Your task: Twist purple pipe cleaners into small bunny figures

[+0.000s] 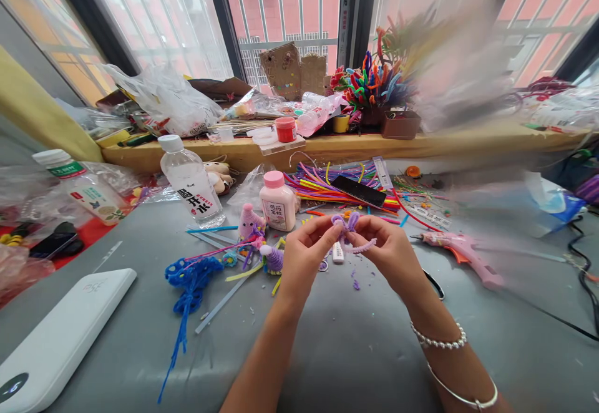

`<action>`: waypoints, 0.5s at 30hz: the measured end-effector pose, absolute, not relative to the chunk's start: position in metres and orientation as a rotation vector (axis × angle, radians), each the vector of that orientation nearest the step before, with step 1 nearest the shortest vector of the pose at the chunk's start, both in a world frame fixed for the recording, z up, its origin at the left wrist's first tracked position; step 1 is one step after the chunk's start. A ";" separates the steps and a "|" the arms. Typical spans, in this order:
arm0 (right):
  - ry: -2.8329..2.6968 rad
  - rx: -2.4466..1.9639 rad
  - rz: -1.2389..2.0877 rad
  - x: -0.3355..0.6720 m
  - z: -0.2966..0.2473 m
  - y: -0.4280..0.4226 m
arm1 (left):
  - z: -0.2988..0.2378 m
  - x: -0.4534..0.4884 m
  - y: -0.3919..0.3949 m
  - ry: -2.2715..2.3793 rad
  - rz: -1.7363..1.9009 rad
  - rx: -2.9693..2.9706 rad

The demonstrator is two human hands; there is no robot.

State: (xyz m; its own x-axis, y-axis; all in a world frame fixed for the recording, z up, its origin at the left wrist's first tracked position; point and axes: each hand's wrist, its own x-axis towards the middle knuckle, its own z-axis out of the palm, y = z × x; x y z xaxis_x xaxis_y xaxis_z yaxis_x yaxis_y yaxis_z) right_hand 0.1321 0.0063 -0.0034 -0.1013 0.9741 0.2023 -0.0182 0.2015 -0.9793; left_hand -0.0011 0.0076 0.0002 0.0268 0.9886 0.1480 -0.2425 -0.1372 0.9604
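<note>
Above the grey table, my left hand (306,252) and my right hand (387,249) meet fingertip to fingertip. Between them they pinch a looped purple pipe cleaner (352,221), with a paler lilac length curving out by the right fingers. Just below the hands sits a small white block (337,252), its kind unclear. Purple fuzz scraps (356,284) lie near it. To the left of my left hand is a small purple fuzzy figure (272,259), beside a pink one (249,223). A pink glue gun (463,252) rests to the right of my right hand.
Blue knotted pipe cleaners (189,282) and a white power bank (70,338) lie at left. Behind stand a clear water bottle (191,182) and a pink-capped bottle (277,204). A black phone (359,191) rests on colourful pipe cleaners (306,182). A black cable (583,269) runs along the right.
</note>
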 end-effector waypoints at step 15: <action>-1.459 -0.982 1.028 0.133 -0.007 0.006 | -0.003 -0.002 0.008 1.044 1.519 1.230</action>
